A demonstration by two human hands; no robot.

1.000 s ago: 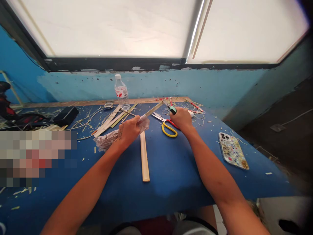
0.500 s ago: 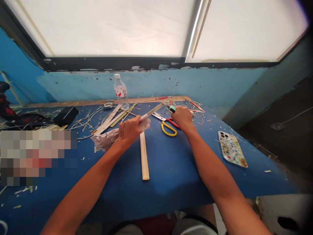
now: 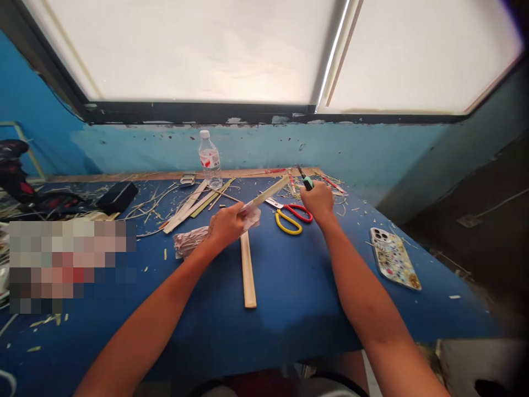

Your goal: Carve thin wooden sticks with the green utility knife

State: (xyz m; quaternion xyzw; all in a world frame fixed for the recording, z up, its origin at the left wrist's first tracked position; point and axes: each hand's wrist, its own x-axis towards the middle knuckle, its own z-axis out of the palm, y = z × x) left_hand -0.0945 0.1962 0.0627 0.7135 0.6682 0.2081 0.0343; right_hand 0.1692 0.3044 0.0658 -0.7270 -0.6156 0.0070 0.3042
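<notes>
Blue table: capped bottle, contents unclear; left hand clenching wrapped strip, right hand tool.

Clear plastic bottle with a white cap: upright at the far side, red-and-white label showing, left of centre.
Red-and-yellow-handled metal scissors: lying there mid-table, blades apart, pointing far left.
Flower-patterned phone case with three camera lenses: over on the right, camera end at the far side.
Black rectangular box: far left, pale shavings near it.
Wide dark-framed window: glowing white above the chipped light-blue wall.
</notes>
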